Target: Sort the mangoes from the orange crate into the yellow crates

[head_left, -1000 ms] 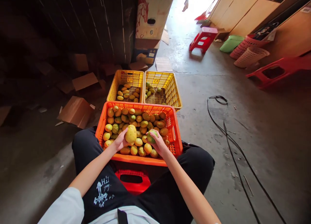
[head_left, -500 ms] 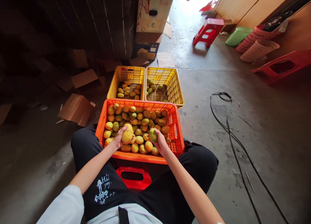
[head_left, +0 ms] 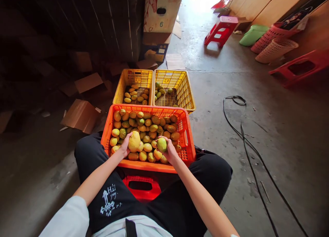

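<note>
My left hand (head_left: 124, 148) is closed around a large yellow lemon (head_left: 134, 141) with a bumpy skin. A smaller green lemon (head_left: 161, 145) sits in the fingers of my right hand (head_left: 170, 152), its rounded side facing up. Both hands are over an orange plastic crate (head_left: 149, 166), which rests between my knees. Many yellow, greenish and brownish lemons (head_left: 153, 128) of similar oval shape cover the crate's bottom. Just beyond it stand two yellow crates: the left one (head_left: 120, 89) has several yellowish fruits, the right one (head_left: 189, 93) several greener ones.
A red stool (head_left: 147, 189) shows under the orange crate. Cardboard pieces (head_left: 81, 115) lie on the floor at left. A black cable (head_left: 253, 148) runs along the floor at right. Farther off are a red stool (head_left: 221, 31), pink baskets (head_left: 276, 48) and stacked cartons (head_left: 160, 23).
My right hand has turned the green lemon slightly, so more of its lighter side shows. My left hand keeps its hold on the yellow lemon, almost unmoved.
</note>
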{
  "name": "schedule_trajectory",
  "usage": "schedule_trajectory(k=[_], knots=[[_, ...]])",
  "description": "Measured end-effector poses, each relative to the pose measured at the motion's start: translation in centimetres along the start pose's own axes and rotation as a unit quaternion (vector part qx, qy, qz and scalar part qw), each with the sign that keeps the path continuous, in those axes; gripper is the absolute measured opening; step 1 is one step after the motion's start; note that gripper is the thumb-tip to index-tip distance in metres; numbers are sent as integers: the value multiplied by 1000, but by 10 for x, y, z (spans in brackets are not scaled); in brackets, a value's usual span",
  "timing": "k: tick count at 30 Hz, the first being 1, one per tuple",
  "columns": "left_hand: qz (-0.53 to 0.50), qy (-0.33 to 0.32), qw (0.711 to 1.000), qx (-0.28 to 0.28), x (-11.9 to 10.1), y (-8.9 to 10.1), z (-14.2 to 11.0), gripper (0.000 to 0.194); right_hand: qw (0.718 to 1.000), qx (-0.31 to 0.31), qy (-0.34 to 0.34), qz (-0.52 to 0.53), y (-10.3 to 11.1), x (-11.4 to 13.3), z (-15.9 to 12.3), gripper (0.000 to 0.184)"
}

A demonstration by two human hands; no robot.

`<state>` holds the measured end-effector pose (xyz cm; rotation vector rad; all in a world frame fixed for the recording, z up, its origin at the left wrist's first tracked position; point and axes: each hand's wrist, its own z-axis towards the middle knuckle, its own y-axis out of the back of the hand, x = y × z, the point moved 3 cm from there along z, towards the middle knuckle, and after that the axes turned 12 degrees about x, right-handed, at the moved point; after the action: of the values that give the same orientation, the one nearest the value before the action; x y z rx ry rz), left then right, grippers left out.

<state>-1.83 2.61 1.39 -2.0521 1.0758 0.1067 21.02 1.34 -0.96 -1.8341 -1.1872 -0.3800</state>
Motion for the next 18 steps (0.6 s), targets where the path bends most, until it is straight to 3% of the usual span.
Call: schedule_trajectory(k=[9, 14, 18], knots=[[-49, 17, 999, -14, -1, 5, 4, 48, 999, -32, 24, -15, -2, 6, -9, 55], [29, -3, 999, -24, -1, 20, 11, 28, 998, -46, 35, -36, -5, 9, -14, 68], [85, 10, 996, -22, 3, 25, 12, 29, 997, -40, 56, -44, -7, 7, -12, 68]])
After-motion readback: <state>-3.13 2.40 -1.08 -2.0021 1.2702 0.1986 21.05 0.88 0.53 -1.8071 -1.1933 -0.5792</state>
